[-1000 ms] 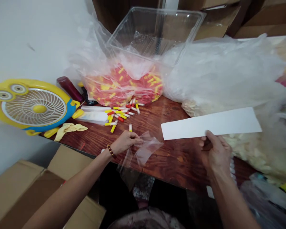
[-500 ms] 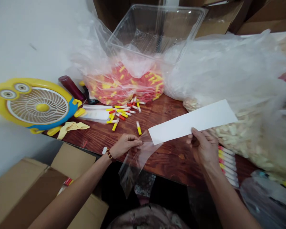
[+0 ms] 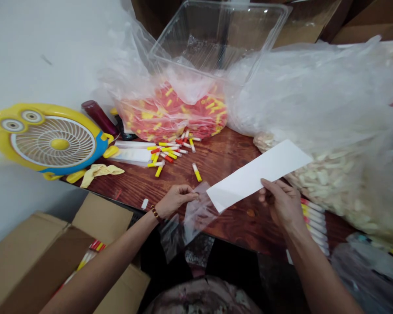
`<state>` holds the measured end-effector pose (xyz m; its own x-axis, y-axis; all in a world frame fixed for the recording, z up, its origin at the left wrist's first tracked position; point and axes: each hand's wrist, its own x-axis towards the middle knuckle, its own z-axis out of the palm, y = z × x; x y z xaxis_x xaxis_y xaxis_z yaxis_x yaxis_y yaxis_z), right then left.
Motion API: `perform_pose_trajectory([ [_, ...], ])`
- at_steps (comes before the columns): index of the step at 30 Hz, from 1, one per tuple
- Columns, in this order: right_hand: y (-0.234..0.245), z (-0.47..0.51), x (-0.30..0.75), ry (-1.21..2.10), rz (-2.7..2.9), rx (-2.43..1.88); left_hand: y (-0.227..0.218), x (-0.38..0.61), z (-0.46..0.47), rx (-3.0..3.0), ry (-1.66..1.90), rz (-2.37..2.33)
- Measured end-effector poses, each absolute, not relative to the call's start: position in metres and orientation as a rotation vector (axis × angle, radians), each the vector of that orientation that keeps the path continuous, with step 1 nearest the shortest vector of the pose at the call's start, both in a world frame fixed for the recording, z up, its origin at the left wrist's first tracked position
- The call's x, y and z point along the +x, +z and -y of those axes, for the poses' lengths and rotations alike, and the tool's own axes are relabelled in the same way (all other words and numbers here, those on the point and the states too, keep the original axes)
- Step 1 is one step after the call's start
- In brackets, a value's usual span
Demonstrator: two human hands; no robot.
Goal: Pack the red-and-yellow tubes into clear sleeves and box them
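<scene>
My left hand pinches the upper edge of a small clear plastic bag that hangs over the front edge of the wooden table. My right hand grips a long white paper strip near its middle. The strip's lower left end touches the mouth of the clear bag. Whether that end is inside the bag, I cannot tell. A lone white and yellow tube lies just beyond my left hand.
Loose red, yellow and white tubes lie before a big bag of them. A clear plastic tub stands behind. A large bag of pale pieces fills the right. A yellow fan sits left, cardboard boxes below it.
My right hand brought the paper strip left and down, tilting it until its end reached the clear bag. My left hand kept its pinch on the bag and barely moved.
</scene>
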<state>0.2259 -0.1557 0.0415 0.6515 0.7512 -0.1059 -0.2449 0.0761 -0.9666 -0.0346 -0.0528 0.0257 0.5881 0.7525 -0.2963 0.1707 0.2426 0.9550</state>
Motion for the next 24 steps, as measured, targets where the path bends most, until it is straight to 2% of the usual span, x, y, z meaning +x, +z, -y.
perform_pose_trajectory([
  [6,0.034,0.153,0.213,0.947,0.537,-1.325,0.02,-0.022,0.061,1.128,0.343,-0.884],
  [13,0.026,0.153,0.203,1.232,0.767,-1.423,0.016,-0.014,0.064,1.092,0.386,-0.903],
  [15,0.027,0.149,0.214,1.195,0.794,-1.449,0.015,-0.016,0.066,1.096,0.36,-0.91],
  [19,0.035,0.131,0.241,0.854,0.77,-1.386,0.012,-0.017,0.071,1.069,0.345,-0.913],
  [24,0.048,0.114,0.24,0.922,0.947,-1.388,0.014,-0.008,0.073,0.988,0.378,-0.924],
])
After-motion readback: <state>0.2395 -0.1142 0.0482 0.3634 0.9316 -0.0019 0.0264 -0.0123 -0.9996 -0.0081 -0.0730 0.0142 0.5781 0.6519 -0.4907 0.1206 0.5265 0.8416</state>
